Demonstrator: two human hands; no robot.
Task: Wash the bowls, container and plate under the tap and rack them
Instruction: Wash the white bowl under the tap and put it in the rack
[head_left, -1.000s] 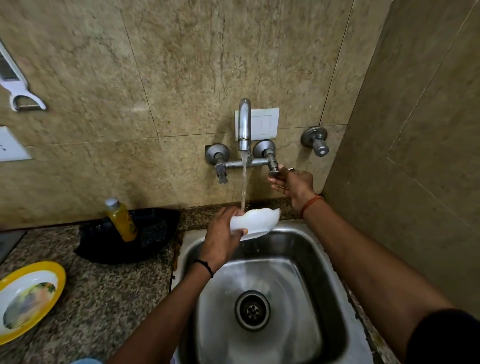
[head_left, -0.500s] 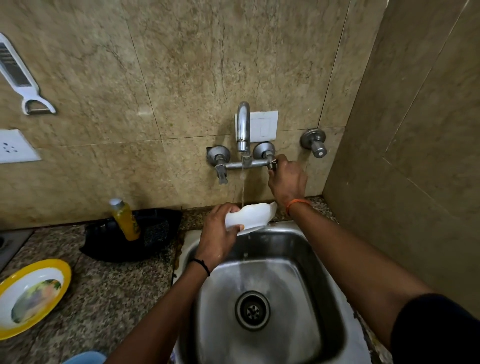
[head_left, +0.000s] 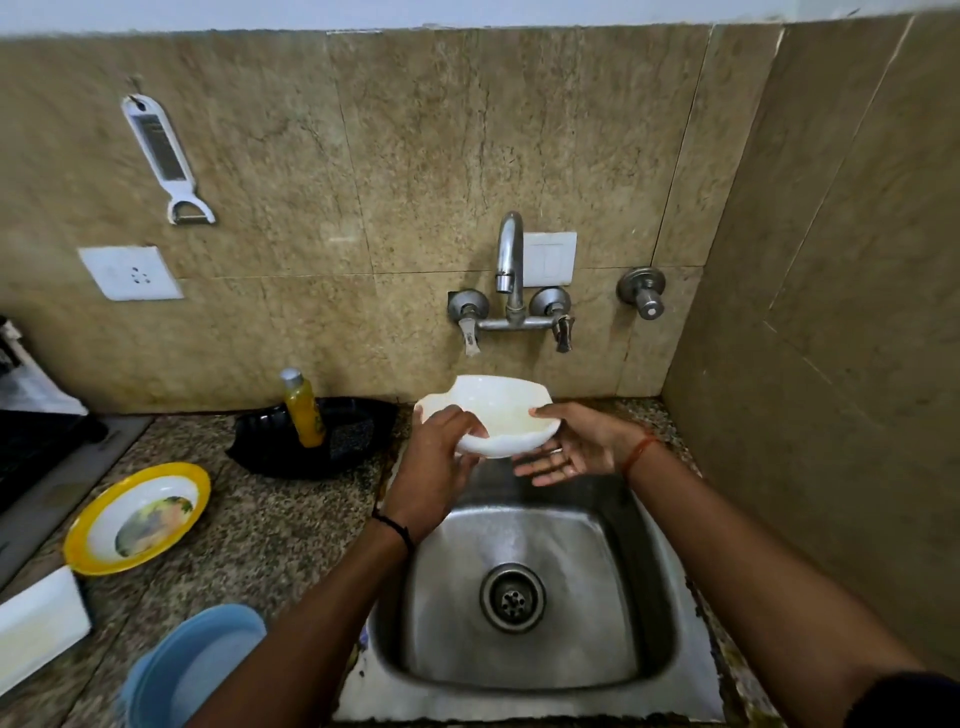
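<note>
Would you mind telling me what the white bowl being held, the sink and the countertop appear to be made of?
White bowl: glossy white with a wavy rim, ceramic or melamine; the look alone cannot settle which. Sink: brushed stainless steel by its grey metallic sheen and soft reflections. Countertop: speckled brown and black, probably polished granite.

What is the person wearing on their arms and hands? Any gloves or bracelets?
No gloves: both hands are bare. The left hand has a thin black cord band around its wrist. The right hand has a thin orange-red thread tied around its wrist. Both forearms are uncovered, and a dark sleeve edge shows high on the right arm at the picture's corner.
</note>
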